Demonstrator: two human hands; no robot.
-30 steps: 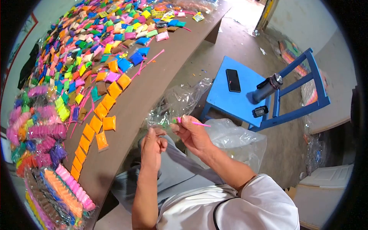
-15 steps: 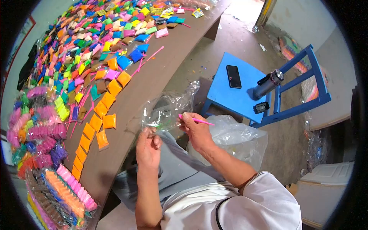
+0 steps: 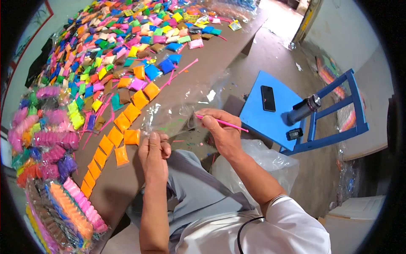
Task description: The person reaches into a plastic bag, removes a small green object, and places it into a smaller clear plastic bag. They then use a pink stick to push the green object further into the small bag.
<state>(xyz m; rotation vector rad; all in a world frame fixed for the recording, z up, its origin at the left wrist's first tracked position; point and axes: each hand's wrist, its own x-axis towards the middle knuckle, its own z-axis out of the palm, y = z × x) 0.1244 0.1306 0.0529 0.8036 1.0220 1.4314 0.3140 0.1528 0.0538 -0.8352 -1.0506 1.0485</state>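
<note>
A clear plastic bag (image 3: 179,106) is stretched between my two hands above my lap and the table edge. My left hand (image 3: 154,154) pinches its near left edge, fingers closed. My right hand (image 3: 222,129) is closed round a thin pink stick (image 3: 226,124) and also grips the bag's right edge. Just left of my left hand, orange packets (image 3: 115,136) lie in a slanting row on the brown table (image 3: 122,182), with an orange packet (image 3: 121,155) beside the row.
Many colourful packets (image 3: 122,40) cover the table's far part, with bundled packets (image 3: 53,139) at the left. A blue chair (image 3: 266,122) on the right holds a phone (image 3: 268,98), a bottle (image 3: 303,109) and a small black object (image 3: 294,134). Clear plastic (image 3: 253,165) lies below.
The bag has been pulled wider and flatter. My hands are farther apart, the left one nearer the orange packets. The whole view has shifted slightly.
</note>
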